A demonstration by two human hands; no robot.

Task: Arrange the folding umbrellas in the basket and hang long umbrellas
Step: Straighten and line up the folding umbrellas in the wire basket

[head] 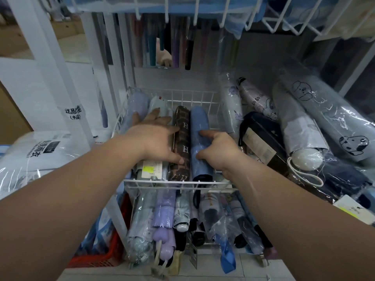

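Observation:
A white wire basket (178, 182) holds several folding umbrellas lying side by side. My left hand (154, 136) rests flat with spread fingers on the pale umbrellas at the left, its thumb against a brown patterned umbrella (181, 142). My right hand (218, 148) grips a blue folding umbrella (199, 126) lying next to the brown one, index finger stretched along its top. Long umbrellas (174, 47) hang from a rail at the back.
A loose pile of wrapped folding umbrellas (300, 126) lies to the right of the basket. A lower wire basket (203, 244) holds more umbrellas. Packaged raincoats (36, 157) sit at left, a red crate (101, 258) below, and a wire shelf (203, 15) overhead.

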